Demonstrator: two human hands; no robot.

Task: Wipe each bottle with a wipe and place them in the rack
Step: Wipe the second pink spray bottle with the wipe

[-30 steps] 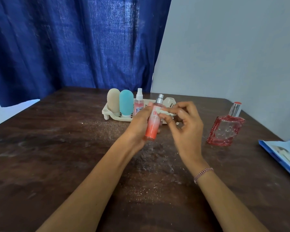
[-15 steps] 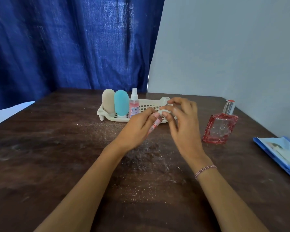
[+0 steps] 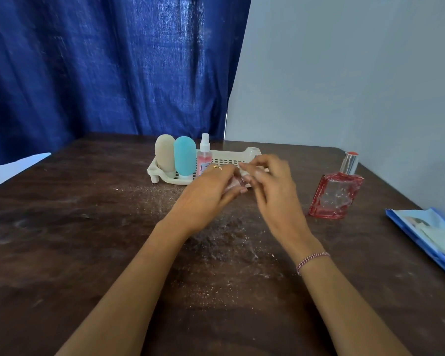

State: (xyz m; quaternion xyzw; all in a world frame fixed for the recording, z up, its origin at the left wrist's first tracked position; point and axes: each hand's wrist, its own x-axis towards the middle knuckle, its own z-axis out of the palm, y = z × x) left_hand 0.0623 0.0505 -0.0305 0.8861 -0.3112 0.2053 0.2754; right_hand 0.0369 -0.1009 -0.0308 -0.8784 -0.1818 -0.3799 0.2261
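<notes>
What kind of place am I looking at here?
Probably a simple room at home: a worn wooden table before a blue curtain and bare wall, with a plastic rack and perfume bottle on it.

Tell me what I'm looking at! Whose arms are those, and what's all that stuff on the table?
There's no machine here: those are a person's own arms. The one picture comes from a camera worn on their head, looking down at their hands. The left hand curls its fingers round a small pink bottle. The right hand seems to pinch a white wipe against it, though that part is blurry. On the brown table sits a cream rack holding a beige bottle, a teal bottle and a pink spray bottle, all upright. To the right, a red perfume bottle stands outside the rack, and a blue pack of wipes lies near the edge.
</notes>
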